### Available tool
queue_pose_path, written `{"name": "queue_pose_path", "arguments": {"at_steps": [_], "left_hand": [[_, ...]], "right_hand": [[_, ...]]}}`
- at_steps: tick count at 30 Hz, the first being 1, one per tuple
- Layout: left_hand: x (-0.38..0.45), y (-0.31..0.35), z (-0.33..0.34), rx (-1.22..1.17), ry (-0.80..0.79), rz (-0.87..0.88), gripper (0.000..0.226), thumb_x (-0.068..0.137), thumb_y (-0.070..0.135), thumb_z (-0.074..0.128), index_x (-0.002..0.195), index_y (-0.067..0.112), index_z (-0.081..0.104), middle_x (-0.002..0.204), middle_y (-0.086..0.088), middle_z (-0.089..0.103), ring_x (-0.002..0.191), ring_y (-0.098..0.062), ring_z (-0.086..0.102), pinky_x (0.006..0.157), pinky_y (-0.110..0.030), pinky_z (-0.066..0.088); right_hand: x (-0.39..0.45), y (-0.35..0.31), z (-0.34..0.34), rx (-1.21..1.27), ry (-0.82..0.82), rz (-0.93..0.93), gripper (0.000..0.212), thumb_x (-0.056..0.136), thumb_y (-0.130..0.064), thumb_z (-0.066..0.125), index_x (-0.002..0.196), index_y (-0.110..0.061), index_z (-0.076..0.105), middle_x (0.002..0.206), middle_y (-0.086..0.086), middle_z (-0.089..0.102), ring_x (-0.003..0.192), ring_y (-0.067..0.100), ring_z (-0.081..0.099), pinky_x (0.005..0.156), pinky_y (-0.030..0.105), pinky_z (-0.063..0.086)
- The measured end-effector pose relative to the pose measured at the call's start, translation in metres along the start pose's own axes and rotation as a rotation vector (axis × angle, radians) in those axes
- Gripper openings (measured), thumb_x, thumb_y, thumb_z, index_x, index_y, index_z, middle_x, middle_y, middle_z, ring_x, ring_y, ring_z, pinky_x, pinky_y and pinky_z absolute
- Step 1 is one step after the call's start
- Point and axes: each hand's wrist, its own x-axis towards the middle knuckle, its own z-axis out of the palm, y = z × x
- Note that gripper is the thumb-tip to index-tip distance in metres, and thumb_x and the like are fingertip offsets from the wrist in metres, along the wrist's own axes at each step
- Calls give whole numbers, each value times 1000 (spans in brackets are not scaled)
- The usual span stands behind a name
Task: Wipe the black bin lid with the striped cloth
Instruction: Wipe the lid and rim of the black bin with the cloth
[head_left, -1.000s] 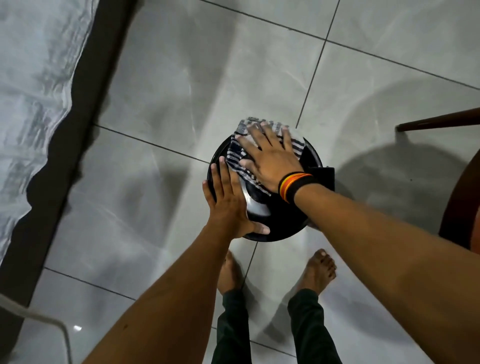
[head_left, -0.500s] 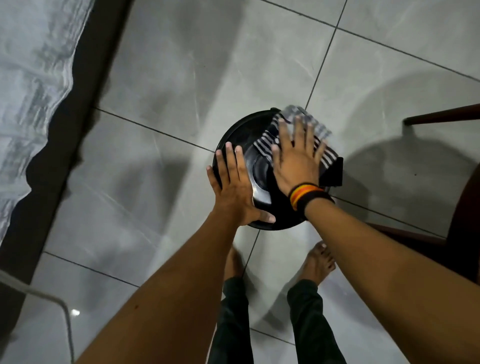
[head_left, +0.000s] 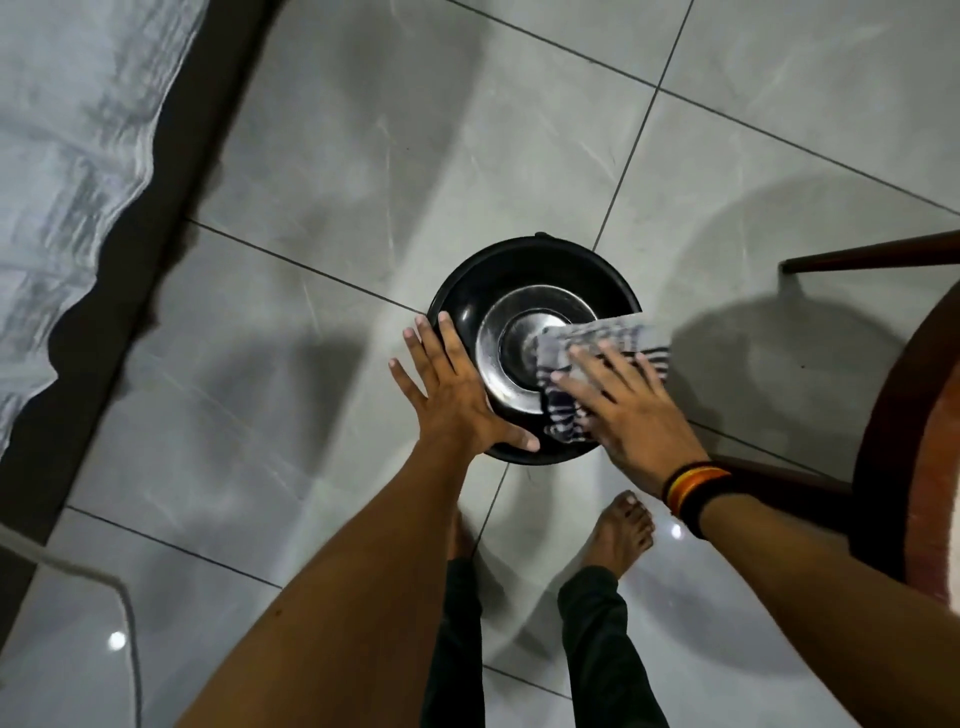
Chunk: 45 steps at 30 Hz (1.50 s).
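A round black bin lid (head_left: 524, 270) with a shiny metal centre sits on a bin standing on the tiled floor, seen from above. My left hand (head_left: 452, 395) lies flat on the lid's left rim with fingers spread, thumb along the near edge. My right hand (head_left: 628, 410) presses flat on the striped cloth (head_left: 597, 338), which covers the lid's right and near-right part and hangs past the right rim. An orange and black band circles my right wrist. The cloth hides the lid's right edge.
A dark wooden chair (head_left: 893, 415) stands close to the right of the bin. A pale curtain (head_left: 67, 171) hangs along a dark strip at the left. My bare feet (head_left: 621, 535) stand just behind the bin on the grey tiles.
My right hand has slid the cloth from the lid's far side around to its right and near side, uncovering the metal centre. My left hand stays on the left rim.
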Motion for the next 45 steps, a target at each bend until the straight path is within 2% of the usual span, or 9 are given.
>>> {"name": "queue_pose_path", "arguments": {"at_steps": [4,10,13,19,23,26,29,32,45], "left_hand": [[3,-3,1,-10,-19,22,183,39,76,91,156,8,-32,163,-19,-41,148,-40,-43,118,-68,-22],[2,2,2,87,0,-22,171,53,70,90,155,6,-32,165,-20,-37,151,-40,-38,121,-68,-15],[1,1,-6,157,-27,48,174,49,73,89,157,5,-29,166,-22,-34,151,-41,-36,121,-68,-16],[49,29,-95,838,-5,689,180,36,75,91,161,9,-22,168,-26,-25,155,-39,-24,127,-63,-1],[100,92,-124,1196,-115,1119,188,26,61,99,161,17,-23,169,-22,-26,158,-38,-19,127,-59,-5],[103,121,-99,1269,-270,1356,148,56,53,76,163,12,-16,171,-15,-22,160,-33,-16,129,-56,-4],[99,120,-81,1226,-451,1240,125,75,44,68,163,8,-14,172,-7,-19,161,-24,-14,130,-48,-3],[98,114,-82,1373,-415,1108,184,33,59,98,158,16,-31,171,-9,-26,159,-22,-18,130,-49,-6],[84,78,-96,938,-231,631,191,26,61,100,159,10,-28,174,-11,-12,162,-24,3,129,-46,11]], "right_hand": [[50,-21,-11,227,145,417,58,105,-32,39,158,-35,17,170,3,2,156,31,-2,123,61,5],[81,-83,-12,69,94,91,71,96,-13,45,157,-34,18,170,0,3,156,28,-4,124,59,-1],[41,-80,4,171,157,216,65,95,-14,50,153,-33,30,169,-2,15,156,26,4,125,57,4],[19,-84,24,193,171,275,67,96,-10,51,155,-30,26,170,1,11,156,30,0,124,60,5],[16,-49,24,44,102,-45,79,86,-5,60,154,-30,29,169,2,13,156,31,6,123,60,8],[20,-11,15,-127,28,-346,83,85,-6,64,156,-29,27,169,3,14,156,31,8,124,59,9],[27,14,0,-223,-102,-575,77,94,-13,59,158,-32,21,170,0,9,156,30,0,124,58,3],[32,19,-12,-271,-186,-641,74,97,-11,53,158,-32,18,170,-3,4,156,28,-5,124,57,-1],[75,53,-38,-194,-10,-248,54,104,-41,33,156,-42,18,169,-7,12,156,28,12,119,64,17]]}}
